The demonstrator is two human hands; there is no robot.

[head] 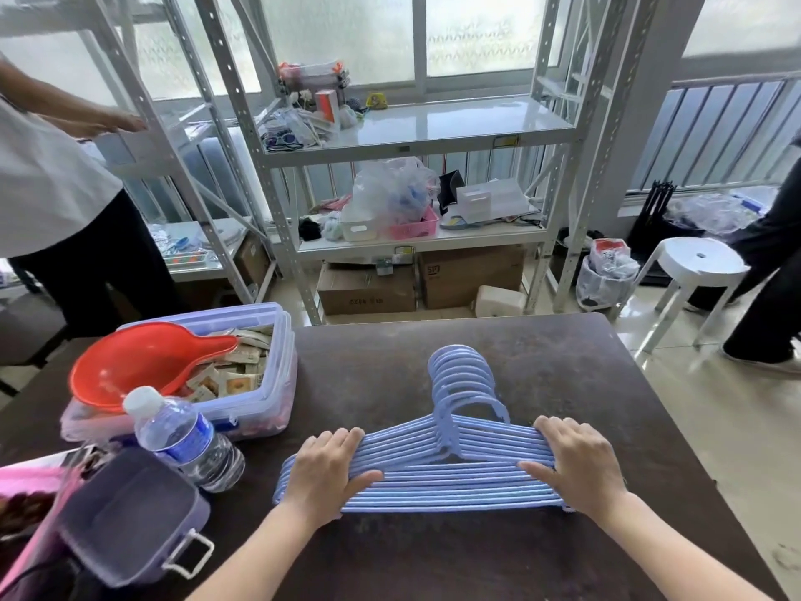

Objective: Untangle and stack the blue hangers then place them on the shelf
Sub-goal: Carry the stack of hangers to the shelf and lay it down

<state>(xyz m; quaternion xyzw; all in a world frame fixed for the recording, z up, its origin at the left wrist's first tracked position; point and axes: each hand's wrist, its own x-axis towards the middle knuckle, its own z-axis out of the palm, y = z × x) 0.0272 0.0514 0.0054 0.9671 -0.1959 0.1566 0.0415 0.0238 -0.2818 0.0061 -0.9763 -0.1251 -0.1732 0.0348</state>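
Note:
Several blue hangers [437, 474] lie in one aligned stack on the dark table [390, 375], hooks pointing away from me. My left hand [327, 474] grips the stack's left shoulder, fingers over the top and thumb along the near side. My right hand [572, 466] grips the right shoulder the same way. The white metal shelf [437, 128] stands beyond the table, its upper board partly bare on the right.
A lidless plastic box [255, 409] with packets and a red scoop [143, 362] sits at the table's left, with a water bottle [186, 440] and a grey case [125, 514] nearer me. One person stands at left, another at far right by a white stool [698, 262]. Cardboard boxes sit under the shelf.

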